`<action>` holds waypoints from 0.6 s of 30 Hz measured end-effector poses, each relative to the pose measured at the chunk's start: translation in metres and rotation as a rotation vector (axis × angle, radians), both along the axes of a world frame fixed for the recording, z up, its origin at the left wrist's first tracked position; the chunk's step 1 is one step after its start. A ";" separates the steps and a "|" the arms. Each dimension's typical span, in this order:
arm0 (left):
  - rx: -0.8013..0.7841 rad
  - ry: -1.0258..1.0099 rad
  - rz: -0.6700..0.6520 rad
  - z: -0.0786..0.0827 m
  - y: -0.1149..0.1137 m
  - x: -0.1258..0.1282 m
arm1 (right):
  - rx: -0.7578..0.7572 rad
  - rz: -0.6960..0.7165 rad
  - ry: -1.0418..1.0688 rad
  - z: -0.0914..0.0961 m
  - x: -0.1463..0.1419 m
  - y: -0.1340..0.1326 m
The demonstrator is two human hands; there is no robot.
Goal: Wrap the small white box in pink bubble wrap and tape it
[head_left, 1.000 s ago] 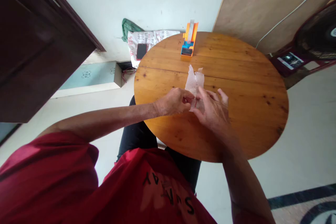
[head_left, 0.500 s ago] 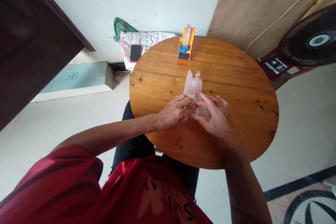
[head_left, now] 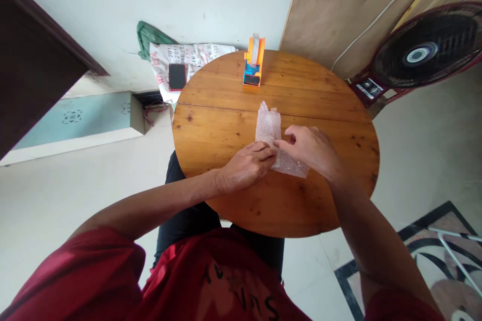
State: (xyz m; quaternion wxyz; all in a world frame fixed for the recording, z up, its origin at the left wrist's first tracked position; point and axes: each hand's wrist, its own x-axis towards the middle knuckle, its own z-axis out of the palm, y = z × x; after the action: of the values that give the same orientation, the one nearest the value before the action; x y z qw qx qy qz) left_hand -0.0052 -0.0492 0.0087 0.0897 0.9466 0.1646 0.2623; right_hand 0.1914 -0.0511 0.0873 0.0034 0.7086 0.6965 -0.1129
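A sheet of pinkish clear bubble wrap (head_left: 268, 123), folded into an uneven bundle, lies on the round wooden table (head_left: 218, 135) before me. Whatever is inside the wrap, if anything, cannot be made out. My left hand (head_left: 250, 163) rests on its left side, fingers bent and pressed down on the plastic. Over the right side hovers my right hand (head_left: 311, 148), its thumb reaching toward the left fingertips and its curled index finger apart from the thumb. A flap of the wrap spreads below the right hand.
An orange and blue tape dispenser (head_left: 253, 62) stands toward the table's far edge. Beyond the left edge, a dark phone (head_left: 176, 76) lies on a printed white sack (head_left: 160, 55) beside a green bag (head_left: 152, 40). A round fan (head_left: 422, 52) stands to the right.
My right hand has lifted and drawn back a little from the bubble wrap, baring its lower right flap. My left hand stays on the wrap. The camera view has turned slightly right.
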 end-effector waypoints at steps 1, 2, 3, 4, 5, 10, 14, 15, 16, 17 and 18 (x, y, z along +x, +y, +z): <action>0.001 0.005 -0.001 0.000 0.000 0.000 | -0.020 0.024 -0.051 -0.002 -0.003 0.008; 0.003 0.013 -0.005 0.000 0.001 0.000 | -0.034 0.048 -0.085 -0.003 -0.005 0.014; 0.007 0.020 -0.013 0.000 0.001 0.000 | -0.043 0.064 -0.107 -0.004 -0.004 0.019; 0.017 0.026 -0.020 -0.001 0.001 0.001 | -0.047 0.072 -0.117 -0.005 0.000 0.022; 0.032 0.031 -0.023 -0.001 0.002 0.001 | -0.046 0.071 -0.116 -0.006 0.005 0.023; 0.129 0.064 -0.031 0.000 0.005 0.003 | -0.029 -0.067 0.200 -0.017 0.047 0.015; 0.137 0.118 -0.038 0.006 0.005 0.003 | -0.014 -0.263 0.583 -0.034 0.063 -0.002; 0.129 0.135 -0.041 0.009 0.004 0.003 | -0.004 -0.308 0.655 -0.038 0.062 -0.006; 0.121 0.156 -0.046 0.012 0.004 0.002 | 0.007 -0.355 0.727 -0.041 0.061 -0.011; 0.113 0.180 -0.053 0.015 0.004 0.002 | 0.014 -0.402 0.804 -0.043 0.059 -0.017; 0.106 0.206 -0.060 0.018 0.004 0.003 | 0.019 -0.441 0.881 -0.045 0.057 -0.022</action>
State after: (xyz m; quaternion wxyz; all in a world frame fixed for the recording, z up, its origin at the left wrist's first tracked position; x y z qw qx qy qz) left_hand -0.0027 -0.0452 0.0262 0.0298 0.9764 0.1305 0.1694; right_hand 0.2488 -0.0731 0.0421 -0.3219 0.7240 0.4660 -0.3937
